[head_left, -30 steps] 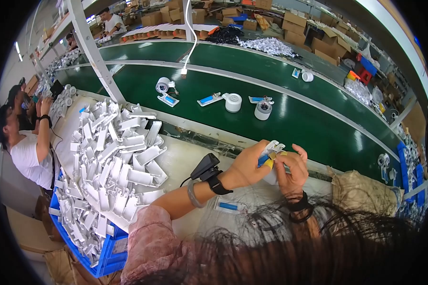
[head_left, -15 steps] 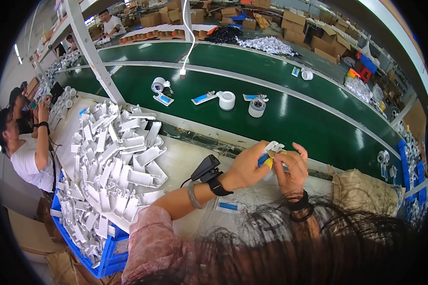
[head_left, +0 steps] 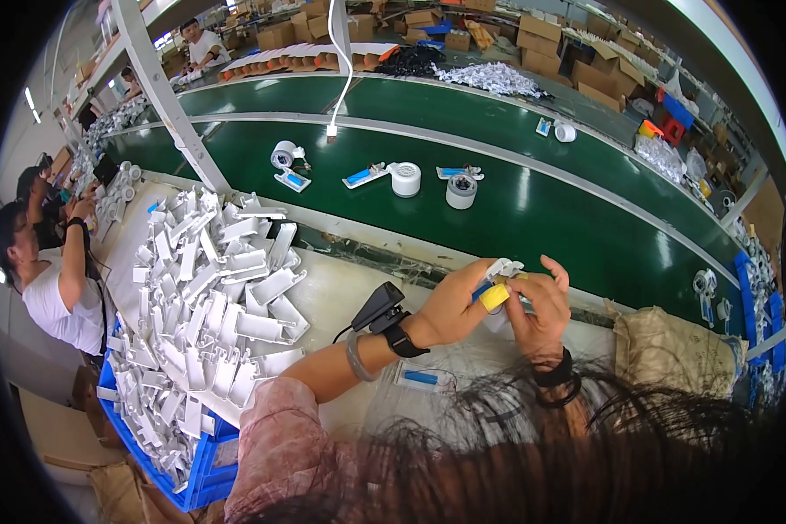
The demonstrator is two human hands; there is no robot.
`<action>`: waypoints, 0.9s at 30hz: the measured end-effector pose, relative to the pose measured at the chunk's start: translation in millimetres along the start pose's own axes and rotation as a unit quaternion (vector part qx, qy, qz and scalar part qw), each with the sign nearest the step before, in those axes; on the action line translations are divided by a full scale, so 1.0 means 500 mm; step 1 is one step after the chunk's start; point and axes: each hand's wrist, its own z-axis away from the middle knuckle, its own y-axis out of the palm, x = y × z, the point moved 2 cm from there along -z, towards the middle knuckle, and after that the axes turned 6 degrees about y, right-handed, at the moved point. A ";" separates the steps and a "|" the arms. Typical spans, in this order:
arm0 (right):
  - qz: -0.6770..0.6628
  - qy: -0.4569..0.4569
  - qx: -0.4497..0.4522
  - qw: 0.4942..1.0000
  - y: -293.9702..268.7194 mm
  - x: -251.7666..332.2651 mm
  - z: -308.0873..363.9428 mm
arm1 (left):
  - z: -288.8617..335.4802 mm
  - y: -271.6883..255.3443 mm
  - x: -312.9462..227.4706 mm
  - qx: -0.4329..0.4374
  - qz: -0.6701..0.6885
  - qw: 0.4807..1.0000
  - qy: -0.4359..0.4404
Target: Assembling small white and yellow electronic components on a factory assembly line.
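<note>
Now we look down on two bare hands meeting above a white table, close to a green belt. The left hand grasps a small white plastic part, fingers curled around it. The right hand faces it from the other side, thumb and fingertips pinched on the edge of a yellow strip, as far as we can tell. The fingers hide too much for us to know whether the strip is fixed to the part or loose.

That strip is what has just changed: half a second ago it is mostly covered, and now its broad face shows between the hands. The part stays nearly in place, so we judge that the handling centres on the strip.

Beyond, three round white fans on the belt sit a little further left than before. On the table, nearer us, lies a blue battery; to the left, white shells are heaped there and in a blue crate.
</note>
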 end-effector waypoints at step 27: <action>-0.043 0.031 -0.004 0.999 0.026 0.009 0.004 | 0.003 -0.015 0.002 -0.006 -0.036 0.997 -0.066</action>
